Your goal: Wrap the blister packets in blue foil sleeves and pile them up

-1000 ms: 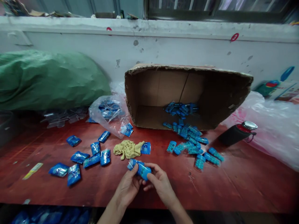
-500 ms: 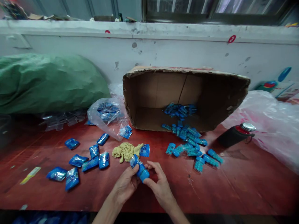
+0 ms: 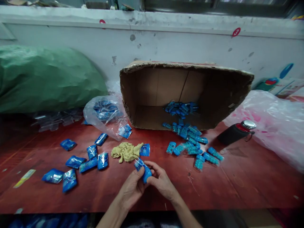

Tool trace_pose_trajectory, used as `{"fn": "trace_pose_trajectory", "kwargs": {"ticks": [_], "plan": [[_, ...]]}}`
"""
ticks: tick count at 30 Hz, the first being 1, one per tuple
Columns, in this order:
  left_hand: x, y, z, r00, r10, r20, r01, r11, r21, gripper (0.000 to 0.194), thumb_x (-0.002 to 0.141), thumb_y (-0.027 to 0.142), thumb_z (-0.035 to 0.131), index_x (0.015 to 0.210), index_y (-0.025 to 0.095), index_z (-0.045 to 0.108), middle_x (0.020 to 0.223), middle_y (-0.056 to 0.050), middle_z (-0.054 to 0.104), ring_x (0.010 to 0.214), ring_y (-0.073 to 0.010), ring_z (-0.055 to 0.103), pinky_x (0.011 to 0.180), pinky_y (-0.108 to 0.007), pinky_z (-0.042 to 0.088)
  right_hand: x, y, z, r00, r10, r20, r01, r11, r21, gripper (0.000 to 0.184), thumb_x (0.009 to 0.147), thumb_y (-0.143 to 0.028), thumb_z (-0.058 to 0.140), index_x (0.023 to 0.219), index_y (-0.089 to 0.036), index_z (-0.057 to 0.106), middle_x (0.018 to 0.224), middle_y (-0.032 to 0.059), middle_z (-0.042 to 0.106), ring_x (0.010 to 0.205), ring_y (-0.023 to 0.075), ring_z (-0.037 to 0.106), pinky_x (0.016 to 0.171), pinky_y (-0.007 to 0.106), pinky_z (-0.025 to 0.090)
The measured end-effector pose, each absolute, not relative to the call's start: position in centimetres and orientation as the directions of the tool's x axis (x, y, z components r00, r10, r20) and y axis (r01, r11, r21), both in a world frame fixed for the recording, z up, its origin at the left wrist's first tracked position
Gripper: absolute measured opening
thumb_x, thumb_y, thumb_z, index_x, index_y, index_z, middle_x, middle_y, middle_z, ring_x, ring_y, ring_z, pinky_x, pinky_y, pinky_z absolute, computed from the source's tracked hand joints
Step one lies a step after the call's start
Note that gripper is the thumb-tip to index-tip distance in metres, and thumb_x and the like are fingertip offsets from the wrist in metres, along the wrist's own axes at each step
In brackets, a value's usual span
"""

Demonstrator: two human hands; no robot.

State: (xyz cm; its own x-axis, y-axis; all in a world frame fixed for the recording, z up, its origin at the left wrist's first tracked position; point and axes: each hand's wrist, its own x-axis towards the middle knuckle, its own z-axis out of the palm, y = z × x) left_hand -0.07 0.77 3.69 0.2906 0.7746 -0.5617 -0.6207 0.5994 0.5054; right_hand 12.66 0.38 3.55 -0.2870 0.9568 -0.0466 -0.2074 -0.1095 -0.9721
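Note:
Just above the table's front edge, both hands are closed around a small blue printed pouch (image 3: 143, 171) with a rounded bulge at its near end. My left hand (image 3: 134, 186) grips it from the left, thumb on top. My right hand (image 3: 161, 180) pinches the near right end between thumb and fingers. What fills the pouch is mostly hidden. Beyond it lie a crumpled yellow-green cloth or glove (image 3: 125, 152) and a flat blue packet (image 3: 145, 149). Several filled blue pouches (image 3: 88, 165) are scattered to the left. Small clear bottles with blue beads (image 3: 182, 148) lie in a heap to the right.
An open cardboard box (image 3: 152, 118) lies on its side, with more small bottles inside. A clear bag (image 3: 104, 110) of blue packets sits beside it. A black flask (image 3: 235, 133) stands tilted in view at right. A green sack (image 3: 47, 79) fills the back left.
The blue bottle end that stuck out of the pouch now appears covered by blue wrapping. My right fingers have closed in on that end. The view has shifted slightly.

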Motion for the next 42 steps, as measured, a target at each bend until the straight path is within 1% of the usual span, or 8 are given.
{"fn": "trace_pose_trajectory", "kwargs": {"ticks": [5,14,19,31,33,37,39,42], "plan": [[0.9,0.3,3.9,0.218,0.771,-0.598,-0.614,0.585,0.53,0.015,0.071,0.026,0.062,0.072,0.012,0.063,0.065,-0.005,0.067,0.066,-0.0173,0.064,0.065,-0.029,0.052,12.9,0.0,3.1,-0.273,0.961,-0.045,-0.252,-0.116,-0.961,0.045,0.065,-0.014,0.06,0.109,-0.024,0.057,0.107,0.0006,0.061,0.097,0.0192,0.055,0.087,0.032,0.041],[-0.4,0.3,4.3,0.399,0.775,-0.49,-0.599,0.625,0.5,0.014,0.074,0.015,0.058,0.087,0.012,0.062,0.088,-0.009,0.069,0.085,-0.0191,0.063,0.084,-0.034,0.047,13.3,0.5,1.9,-0.326,0.941,-0.092,-0.325,-0.203,-0.923,0.046,0.066,-0.024,0.065,0.111,-0.023,0.056,0.097,0.0006,0.064,0.086,0.0174,0.058,0.08,0.031,0.044],[0.1,-0.2,3.6,0.383,0.785,-0.486,-0.622,0.609,0.492,0.013,0.075,0.017,0.057,0.084,0.011,0.064,0.084,-0.009,0.07,0.082,-0.0173,0.064,0.083,-0.03,0.047,13.2,0.3,2.7,-0.295,0.955,-0.026,-0.266,-0.108,-0.958,0.044,0.067,-0.027,0.065,0.111,-0.025,0.057,0.11,0.0017,0.06,0.101,0.0208,0.054,0.091,0.034,0.038],[-0.3,-0.2,3.9,0.322,0.784,-0.531,-0.689,0.579,0.437,0.015,0.077,0.017,0.053,0.085,0.012,0.065,0.082,-0.009,0.071,0.081,-0.0204,0.065,0.082,-0.037,0.049,12.8,0.7,2.0,-0.336,0.942,-0.016,-0.245,-0.103,-0.964,0.043,0.071,-0.027,0.06,0.114,-0.026,0.054,0.106,0.0015,0.06,0.094,0.0178,0.055,0.082,0.03,0.042],[-2.3,0.5,4.4,0.214,0.797,-0.564,-0.742,0.508,0.437,0.018,0.08,0.021,0.048,0.082,0.013,0.065,0.079,-0.009,0.071,0.081,-0.0214,0.065,0.081,-0.038,0.049,12.8,0.9,2.0,-0.315,0.949,-0.023,-0.157,-0.076,-0.985,0.039,0.075,-0.026,0.056,0.113,-0.024,0.053,0.106,0.003,0.059,0.09,0.0165,0.056,0.079,0.029,0.043],[-8.1,2.2,6.5,-0.165,0.831,-0.531,-0.828,0.176,0.533,0.038,0.086,0.033,0.032,0.084,0.011,0.063,0.086,-0.012,0.069,0.089,-0.023,0.063,0.076,-0.038,0.052,12.5,2.3,2.3,-0.189,0.982,0.014,0.243,0.061,-0.968,0.026,0.077,-0.021,0.052,0.102,-0.021,0.058,0.09,0.0019,0.06,0.075,0.0136,0.055,0.071,0.025,0.043],[-10.2,2.6,7.1,-0.277,0.804,-0.526,-0.792,0.119,0.599,0.039,0.086,0.031,0.03,0.085,0.009,0.062,0.084,-0.012,0.069,0.085,-0.0223,0.064,0.071,-0.037,0.053,11.7,3.5,2.5,-0.188,0.979,0.081,0.452,0.16,-0.877,0.023,0.079,-0.023,0.052,0.101,-0.022,0.058,0.089,0.0018,0.06,0.077,0.0143,0.056,0.071,0.024,0.042],[-10.2,2.6,6.6,-0.268,0.8,-0.536,-0.663,0.25,0.706,0.024,0.081,0.025,0.04,0.087,0.012,0.059,0.07,-0.008,0.068,0.072,-0.0203,0.065,0.069,-0.037,0.052,9.1,5.7,2.4,-0.235,0.966,0.106,0.743,0.249,-0.622,0.028,0.078,-0.032,0.055,0.104,-0.022,0.055,0.096,0.0046,0.061,0.085,0.0185,0.057,0.07,0.026,0.042]]}}
